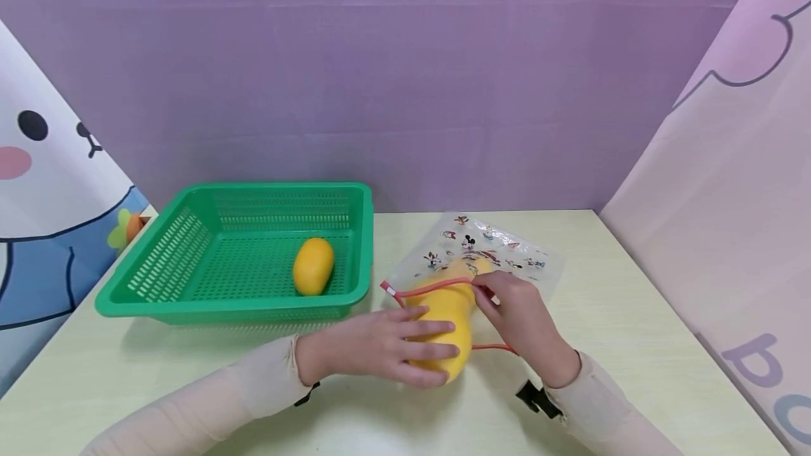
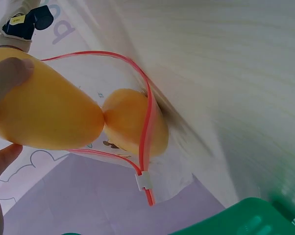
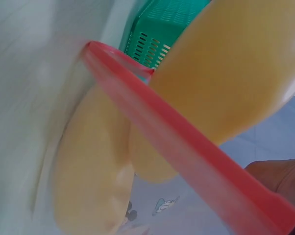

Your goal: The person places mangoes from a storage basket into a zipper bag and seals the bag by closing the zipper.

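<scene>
My left hand (image 1: 386, 343) grips a yellow mango (image 1: 443, 302), fingers spread over it. In the left wrist view its thumb lies on one side of the mango and a finger on the other. The mango's far end is at the mouth of a clear plastic zip bag (image 1: 507, 238) with cartoon prints. A second mango (image 2: 133, 120) lies inside the bag, against the held one's tip. My right hand (image 1: 522, 312) pinches the bag's red zip strip (image 1: 437, 288), holding the mouth apart. A white slider (image 2: 143, 180) sits at the strip's end.
A green plastic basket (image 1: 364, 252) stands at the left of the table, with one mango (image 1: 313, 266) in it. A purple cloth backdrop (image 1: 405, 76) rises behind the table, with printed side panels (image 1: 728, 195) left and right.
</scene>
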Demonstrator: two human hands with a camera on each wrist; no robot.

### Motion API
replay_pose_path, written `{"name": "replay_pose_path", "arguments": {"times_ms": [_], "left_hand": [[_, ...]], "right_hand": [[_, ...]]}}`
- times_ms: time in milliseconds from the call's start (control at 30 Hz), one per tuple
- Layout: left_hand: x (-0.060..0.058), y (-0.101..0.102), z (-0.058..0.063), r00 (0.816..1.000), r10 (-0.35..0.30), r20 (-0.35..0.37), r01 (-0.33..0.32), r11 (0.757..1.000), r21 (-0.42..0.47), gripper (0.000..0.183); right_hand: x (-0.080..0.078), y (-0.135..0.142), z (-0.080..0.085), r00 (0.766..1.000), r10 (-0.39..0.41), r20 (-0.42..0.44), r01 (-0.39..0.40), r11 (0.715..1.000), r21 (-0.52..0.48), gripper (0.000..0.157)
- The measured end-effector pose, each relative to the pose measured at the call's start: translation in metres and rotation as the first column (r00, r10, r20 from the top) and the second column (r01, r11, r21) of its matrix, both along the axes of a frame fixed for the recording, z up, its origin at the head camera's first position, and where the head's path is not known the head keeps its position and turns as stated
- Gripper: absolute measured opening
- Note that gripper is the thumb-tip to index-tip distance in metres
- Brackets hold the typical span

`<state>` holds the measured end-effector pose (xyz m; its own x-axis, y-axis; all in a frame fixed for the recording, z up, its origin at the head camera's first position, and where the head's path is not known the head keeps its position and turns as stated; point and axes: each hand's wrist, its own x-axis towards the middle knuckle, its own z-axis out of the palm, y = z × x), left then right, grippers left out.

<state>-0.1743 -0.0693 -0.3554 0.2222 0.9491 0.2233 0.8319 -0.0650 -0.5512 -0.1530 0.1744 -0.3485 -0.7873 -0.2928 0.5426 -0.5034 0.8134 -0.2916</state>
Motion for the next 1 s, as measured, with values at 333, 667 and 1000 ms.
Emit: {"name": "replay_pose_path", "arguments": {"times_ms": [333, 667, 1000], "left_hand": [[-0.001, 0.003, -0.005, 1.000, 0.006, -0.016, -0.006, 1.000, -0.018, 0.038], [-0.006, 0.012, -0.005, 0.999, 0.009, 0.032, -0.008, 0.999, -0.034, 0.033], [-0.011, 0.022, -0.008, 1.000, -0.005, -0.021, 0.005, 1.000, 0.010, 0.026]], "right_hand": [[-0.001, -0.001, -0.002, 1.000, 0.007, -0.007, -0.007, 1.000, 0.009, 0.012], [0.000, 0.001, -0.001, 1.000, 0.007, -0.012, -0.007, 1.000, 0.015, 0.012], [0.003, 0.000, 0.000, 1.000, 0.003, 0.008, -0.003, 1.000, 0.004, 0.012]]}}
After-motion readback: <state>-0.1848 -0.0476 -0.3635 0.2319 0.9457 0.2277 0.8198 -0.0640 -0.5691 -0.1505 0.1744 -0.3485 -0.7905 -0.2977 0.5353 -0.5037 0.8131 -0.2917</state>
